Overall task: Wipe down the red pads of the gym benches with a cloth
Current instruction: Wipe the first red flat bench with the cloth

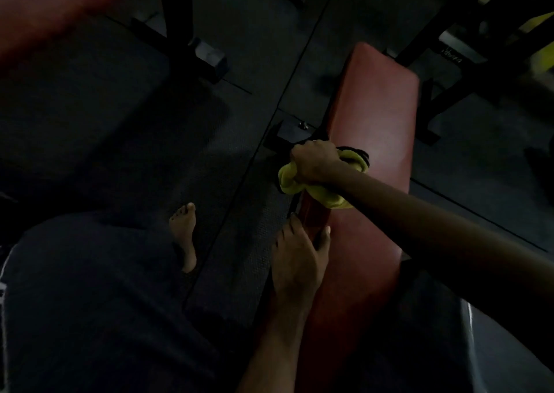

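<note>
**Head view: cloth working the side edge of the red pad**

The right hand [314, 161] is clenching a bunched yellow cloth [292, 179] and pressing it against the left side edge of the red bench pad [374, 128], roughly midway along its length. Wadding the cloth up is probably giving a firmer rubbing face for that narrow side wall. Part of the cloth is lying on the pad's top face and part is hanging off the edge. The left hand [298, 260] is gripping the same edge nearer the person, thumb lying over the top and fingers wrapping down the side, seemingly bracing the lean. A bare foot [184, 236] is standing on the dark floor mat [120, 122] beside the bench. Another red pad [45, 9] is showing blurred in the upper left corner, and a black and yellow frame [479, 18] is standing beyond the pad's far end.
</note>
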